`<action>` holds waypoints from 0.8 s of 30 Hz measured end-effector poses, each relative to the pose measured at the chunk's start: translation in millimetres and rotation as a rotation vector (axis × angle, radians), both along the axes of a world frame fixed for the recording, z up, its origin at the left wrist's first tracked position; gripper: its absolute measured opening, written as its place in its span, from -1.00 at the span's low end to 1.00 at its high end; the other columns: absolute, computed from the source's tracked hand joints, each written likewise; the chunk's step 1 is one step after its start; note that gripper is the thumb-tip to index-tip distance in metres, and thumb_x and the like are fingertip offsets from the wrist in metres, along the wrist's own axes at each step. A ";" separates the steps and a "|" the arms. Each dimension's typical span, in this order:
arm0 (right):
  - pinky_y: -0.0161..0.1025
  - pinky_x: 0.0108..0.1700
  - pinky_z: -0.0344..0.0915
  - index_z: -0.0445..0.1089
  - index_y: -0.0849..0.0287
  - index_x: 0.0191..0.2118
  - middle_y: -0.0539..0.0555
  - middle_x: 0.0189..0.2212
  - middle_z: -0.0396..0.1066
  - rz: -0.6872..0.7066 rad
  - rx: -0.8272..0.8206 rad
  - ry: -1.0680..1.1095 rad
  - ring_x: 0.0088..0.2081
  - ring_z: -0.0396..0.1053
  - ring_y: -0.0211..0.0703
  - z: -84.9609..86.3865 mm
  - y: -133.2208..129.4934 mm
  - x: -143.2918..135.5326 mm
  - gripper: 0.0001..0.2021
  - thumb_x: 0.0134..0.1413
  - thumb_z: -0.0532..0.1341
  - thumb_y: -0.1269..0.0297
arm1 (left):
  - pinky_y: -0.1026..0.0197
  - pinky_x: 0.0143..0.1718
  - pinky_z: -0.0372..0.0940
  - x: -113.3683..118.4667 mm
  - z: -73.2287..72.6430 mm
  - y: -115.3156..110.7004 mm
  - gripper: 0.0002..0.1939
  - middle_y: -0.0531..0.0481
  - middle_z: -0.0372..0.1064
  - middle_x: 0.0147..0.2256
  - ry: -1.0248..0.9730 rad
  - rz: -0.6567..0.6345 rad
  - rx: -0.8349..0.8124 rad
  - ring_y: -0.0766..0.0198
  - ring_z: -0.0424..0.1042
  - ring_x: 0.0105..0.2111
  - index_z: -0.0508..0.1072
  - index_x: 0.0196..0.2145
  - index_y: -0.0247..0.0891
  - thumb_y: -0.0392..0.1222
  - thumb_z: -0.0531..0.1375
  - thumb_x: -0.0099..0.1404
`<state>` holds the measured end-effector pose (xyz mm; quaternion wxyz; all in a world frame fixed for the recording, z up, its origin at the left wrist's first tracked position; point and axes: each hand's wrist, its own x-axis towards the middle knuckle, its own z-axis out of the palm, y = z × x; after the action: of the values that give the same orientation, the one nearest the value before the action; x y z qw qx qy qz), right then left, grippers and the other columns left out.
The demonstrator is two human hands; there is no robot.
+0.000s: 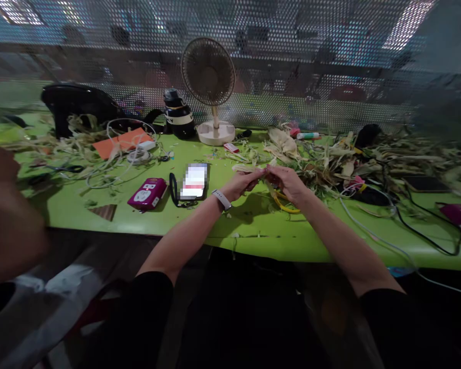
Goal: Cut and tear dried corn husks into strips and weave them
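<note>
Over the green table, my left hand, with a white watch on its wrist, is closed on a pale corn husk strip. My right hand meets it fingertip to fingertip and is closed too, with husk strands hanging beneath the fingers. The exact pinch point is too small to make out. Below my right hand a yellow loop lies on the table. A heap of dried husks spreads to the right of my hands.
A phone and a magenta box lie left of my hands. Behind stand a fan and a black bottle. Cables cross the right side. Another person's arm shows at far left.
</note>
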<state>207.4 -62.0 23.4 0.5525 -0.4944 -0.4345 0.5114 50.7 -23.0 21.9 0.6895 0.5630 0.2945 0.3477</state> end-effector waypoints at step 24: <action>-0.24 -0.36 0.27 0.41 0.14 -0.49 0.02 -0.56 0.41 -0.087 0.159 -0.460 -0.46 0.37 -0.19 3.1 -0.8 11.3 -0.46 -0.13 0.23 -0.33 | 0.38 -0.64 -0.03 -1.2 0.2 7.0 -0.75 0.10 0.25 -0.64 0.018 0.028 -0.059 0.50 0.16 -0.66 0.49 -0.45 -0.32 -0.05 0.31 0.18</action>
<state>218.7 -62.9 26.5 0.4978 -0.5711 -0.5659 0.3253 49.6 -15.9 22.1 0.6983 0.5412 0.3185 0.3435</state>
